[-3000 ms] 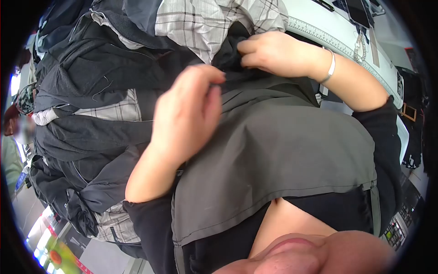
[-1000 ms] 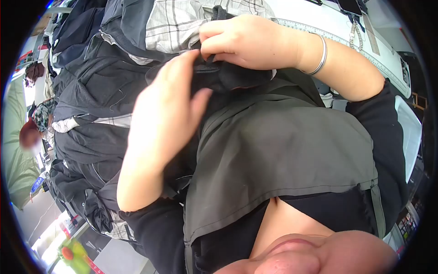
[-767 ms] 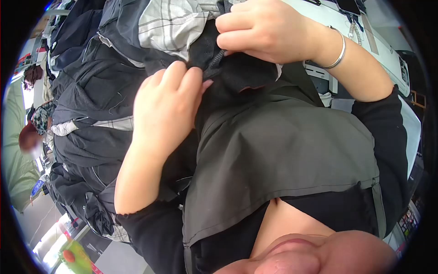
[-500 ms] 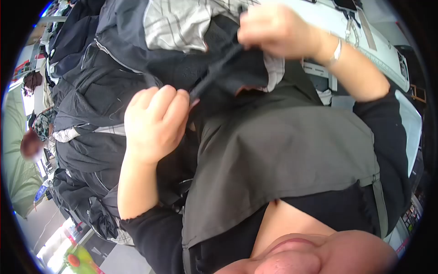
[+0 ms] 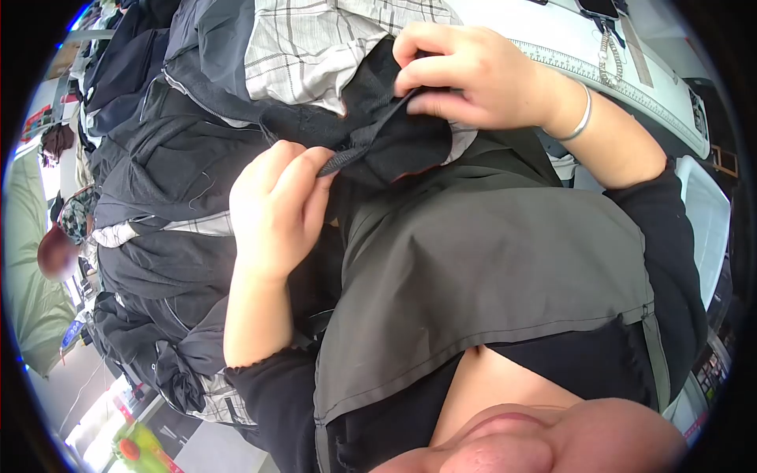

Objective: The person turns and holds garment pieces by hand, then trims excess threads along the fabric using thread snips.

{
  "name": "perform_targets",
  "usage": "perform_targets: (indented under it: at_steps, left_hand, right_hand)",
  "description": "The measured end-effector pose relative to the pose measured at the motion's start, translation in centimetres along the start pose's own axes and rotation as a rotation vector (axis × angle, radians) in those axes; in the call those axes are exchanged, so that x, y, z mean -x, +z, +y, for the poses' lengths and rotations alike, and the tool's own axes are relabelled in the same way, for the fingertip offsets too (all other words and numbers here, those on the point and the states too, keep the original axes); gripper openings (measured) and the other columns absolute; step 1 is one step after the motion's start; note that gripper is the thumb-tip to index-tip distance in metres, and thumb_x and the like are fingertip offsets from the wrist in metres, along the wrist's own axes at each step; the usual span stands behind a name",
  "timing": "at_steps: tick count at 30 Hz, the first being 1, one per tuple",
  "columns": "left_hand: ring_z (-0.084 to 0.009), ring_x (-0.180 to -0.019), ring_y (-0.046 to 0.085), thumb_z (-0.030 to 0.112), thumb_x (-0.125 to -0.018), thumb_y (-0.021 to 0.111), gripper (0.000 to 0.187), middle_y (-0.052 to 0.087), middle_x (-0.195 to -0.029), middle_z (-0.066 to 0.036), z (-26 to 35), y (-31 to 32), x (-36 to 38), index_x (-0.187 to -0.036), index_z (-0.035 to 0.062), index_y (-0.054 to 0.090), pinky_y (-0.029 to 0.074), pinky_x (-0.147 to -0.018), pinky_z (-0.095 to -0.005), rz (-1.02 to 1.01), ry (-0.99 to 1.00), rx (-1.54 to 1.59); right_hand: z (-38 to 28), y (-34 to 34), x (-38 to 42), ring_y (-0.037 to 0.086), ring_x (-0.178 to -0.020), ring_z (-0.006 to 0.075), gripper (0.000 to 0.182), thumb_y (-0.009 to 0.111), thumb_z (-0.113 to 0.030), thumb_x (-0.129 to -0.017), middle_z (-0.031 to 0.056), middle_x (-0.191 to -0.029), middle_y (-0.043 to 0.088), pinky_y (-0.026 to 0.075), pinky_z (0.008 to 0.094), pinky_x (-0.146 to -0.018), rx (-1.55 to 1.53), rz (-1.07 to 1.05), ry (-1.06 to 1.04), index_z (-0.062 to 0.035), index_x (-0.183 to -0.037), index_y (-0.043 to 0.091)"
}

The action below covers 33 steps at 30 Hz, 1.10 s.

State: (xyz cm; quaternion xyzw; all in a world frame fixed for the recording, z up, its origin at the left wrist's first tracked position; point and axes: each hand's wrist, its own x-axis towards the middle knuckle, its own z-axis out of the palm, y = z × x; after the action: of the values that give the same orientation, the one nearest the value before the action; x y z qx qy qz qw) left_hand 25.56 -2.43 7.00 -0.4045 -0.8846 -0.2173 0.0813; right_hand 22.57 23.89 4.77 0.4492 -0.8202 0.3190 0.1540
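Note:
A dark garment [image 5: 410, 146] with a black ribbed edge is held up in front of my apron. My left hand [image 5: 280, 197] pinches one end of that edge between thumb and fingers. Farther forward and to the right, my right hand [image 5: 465, 75] grips the same edge, fingers curled over it and thumb below. The edge runs slantwise between both hands. Just beyond them lies white checked fabric [image 5: 303, 51], which seems to be part of the garment or its lining. The fingertips of my left hand are partly hidden by the cloth.
A large heap of dark clothes [image 5: 158, 181], some with zips, fills the left side. At the upper right a white table [image 5: 544, 27] carries a ruler strip [image 5: 607, 91] and a chain [image 5: 609, 59]. Another person [image 5: 59, 252] is at the far left.
My right hand has come slightly down and its fingers have shifted on the edge. My left hand has moved a little right. The edge between them is now slacker.

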Motion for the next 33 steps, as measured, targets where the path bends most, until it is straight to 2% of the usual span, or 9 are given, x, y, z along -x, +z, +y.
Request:
perform_targets:
  at_steps: [5,11,16,20,23,24,27,30,33]
  left_hand:
    - [-0.0236,-0.063,0.055,-0.004,-0.062,0.068,0.029,0.055,-0.074,-0.009,0.4,1.9,0.8,-0.09,0.0024,0.063,0.044,-0.055,-0.0326,0.189,0.041,0.031]
    - [-0.024,-0.061,0.055,-0.008,-0.062,0.069,0.034,0.059,-0.076,-0.01,-0.2,3.9,1.6,-0.093,0.002,0.06,0.043,-0.053,-0.0319,0.397,0.103,0.071]
    - [-0.0223,-0.058,0.053,-0.009,-0.063,0.071,0.04,0.061,-0.078,-0.01,-0.3,5.0,2.2,-0.097,0.0036,0.053,0.041,-0.052,-0.0306,0.416,0.147,0.134]
    - [-0.0209,-0.055,0.05,-0.009,-0.063,0.071,0.041,0.061,-0.077,-0.009,-0.5,5.4,2.9,-0.097,0.0038,0.054,0.039,-0.05,-0.0289,0.479,0.165,0.088]
    - [-0.0203,-0.055,0.051,-0.008,-0.062,0.072,0.04,0.062,-0.079,-0.009,-0.7,5.9,3.2,-0.096,0.0038,0.055,0.039,-0.051,-0.0289,0.493,0.165,0.088]
    - [-0.0202,-0.056,0.051,-0.008,-0.062,0.072,0.04,0.062,-0.08,-0.009,-0.7,5.9,3.2,-0.096,0.0038,0.056,0.039,-0.051,-0.029,0.486,0.172,0.073]
    - [-0.0205,-0.059,0.052,-0.007,-0.062,0.072,0.038,0.062,-0.084,-0.009,-0.5,6.2,3.5,-0.096,0.0029,0.057,0.04,-0.052,-0.0291,0.456,0.192,0.071]
    - [-0.0203,-0.06,0.053,-0.005,-0.064,0.071,0.036,0.063,-0.086,-0.009,-0.5,6.2,3.7,-0.096,0.0023,0.059,0.04,-0.053,-0.0291,0.437,0.196,0.05]
    - [-0.0206,-0.06,0.053,-0.005,-0.064,0.071,0.034,0.062,-0.087,-0.009,-0.7,6.2,3.8,-0.095,0.0021,0.06,0.041,-0.054,-0.0296,0.451,0.19,0.057]
  right_hand:
    - [-1.5,2.3,-0.4,0.05,-0.094,0.0245,0.026,0.072,-0.017,-0.071,0.005,-0.103,0.055,0.04,0.0367,-0.084,-0.137,0.094,-0.114,-0.0083,-0.094,0.064]
    - [-1.5,5.1,-0.8,0.049,-0.093,0.0214,0.017,0.067,-0.019,-0.08,0.0033,-0.101,0.056,0.036,0.0336,-0.089,-0.412,-0.021,0.066,-0.0088,-0.094,0.064]
    - [-1.2,5.7,-0.6,0.05,-0.089,0.0185,0.005,0.063,-0.012,-0.083,0.0038,-0.092,0.056,0.037,0.0314,-0.086,-0.594,-0.019,0.095,-0.0071,-0.085,0.061]
    - [0.8,4.6,0.0,0.047,-0.076,0.014,0.01,0.052,-0.012,-0.092,0.0035,-0.082,0.051,0.04,0.0252,-0.072,-0.639,0.344,0.239,-0.0039,-0.087,0.054]
    - [1.8,2.5,0.3,0.056,-0.076,0.0161,0.01,0.053,-0.016,-0.092,0.0068,-0.09,0.056,0.045,0.0244,-0.068,-0.858,0.462,0.336,-0.0077,-0.087,0.052]
    - [4.8,3.7,0.3,0.056,-0.077,0.0146,0.012,0.049,-0.017,-0.095,0.0056,-0.09,0.056,0.046,0.0249,-0.072,-1.121,0.602,-0.047,-0.0072,-0.089,0.052]
    - [1.3,-1.5,1.8,0.057,-0.081,0.015,0.016,0.046,-0.021,-0.097,0.0057,-0.09,0.057,0.048,0.0278,-0.082,-1.337,0.703,0.331,-0.0061,-0.095,0.051]
    - [2.6,-5.0,3.2,0.053,-0.079,0.0152,0.017,0.045,-0.021,-0.097,0.0049,-0.085,0.054,0.045,0.032,-0.081,-1.745,0.452,0.145,-0.0053,-0.097,0.051]
    - [5.1,-8.2,7.0,0.036,-0.066,0.0109,0.016,0.043,-0.016,-0.097,0.0008,-0.071,0.041,0.035,0.0236,-0.064,-1.626,0.332,0.202,-0.0036,-0.093,0.053]
